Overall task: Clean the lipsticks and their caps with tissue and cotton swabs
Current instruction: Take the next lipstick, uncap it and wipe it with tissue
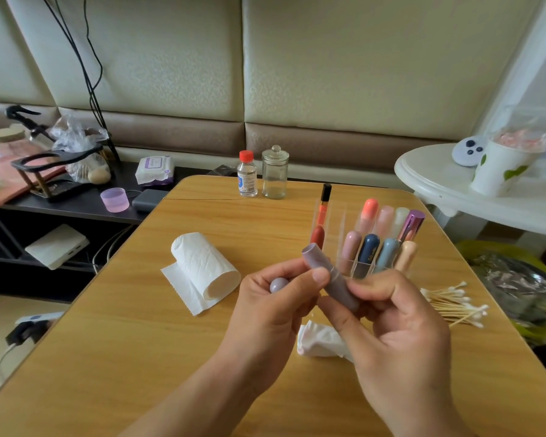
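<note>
Head view: both hands grip-clamp a lilac lipstick (bottle label unreadable).

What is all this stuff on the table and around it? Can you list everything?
lipstick tube: one, mauve, open, held over the table
cap: one, mauve, in the left palm
tissue roll: one, white, table centre-left
crumpled tissue: one, white, under the hands
cotton swabs: a pile, white-tipped, table right
organiser: one, clear, holding about ten mixed-colour lipsticks
bottle: one, clear, red cap, far edge
glass jar: one, clear, lidded, beside the bottle
left hand: grips cap, thumb on tube
right hand: pinches tube
</note>
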Tool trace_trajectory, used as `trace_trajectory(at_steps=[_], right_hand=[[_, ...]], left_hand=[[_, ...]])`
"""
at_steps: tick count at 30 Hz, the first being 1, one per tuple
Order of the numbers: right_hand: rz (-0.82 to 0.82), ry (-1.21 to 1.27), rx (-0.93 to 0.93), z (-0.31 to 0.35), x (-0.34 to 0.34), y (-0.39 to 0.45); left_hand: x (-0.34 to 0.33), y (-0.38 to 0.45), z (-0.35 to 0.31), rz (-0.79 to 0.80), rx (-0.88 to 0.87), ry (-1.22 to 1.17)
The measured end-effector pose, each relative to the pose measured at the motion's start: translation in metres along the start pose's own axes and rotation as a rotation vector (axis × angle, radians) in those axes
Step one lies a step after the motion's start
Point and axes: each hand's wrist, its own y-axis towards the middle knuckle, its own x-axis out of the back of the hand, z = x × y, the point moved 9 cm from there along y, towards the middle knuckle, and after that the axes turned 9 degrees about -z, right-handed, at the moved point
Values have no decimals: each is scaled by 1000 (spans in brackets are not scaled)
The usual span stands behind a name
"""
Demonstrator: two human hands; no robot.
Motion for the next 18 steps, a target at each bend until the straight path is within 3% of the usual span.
trace_trajectory(at_steps=[3, 8, 14, 18], right_hand=[[-9, -65, 54, 7, 0, -4], [49, 184, -280, -2, -8, -4], [370, 601, -767, -24, -35, -19], [381, 588, -769, -24, -34, -18]], left_hand=[[2, 0, -3, -13, -7, 1], [-6, -2, -11, 62, -62, -6], [-8, -2, -13, 125, -65, 16], [2, 2, -7, 39, -48, 36]])
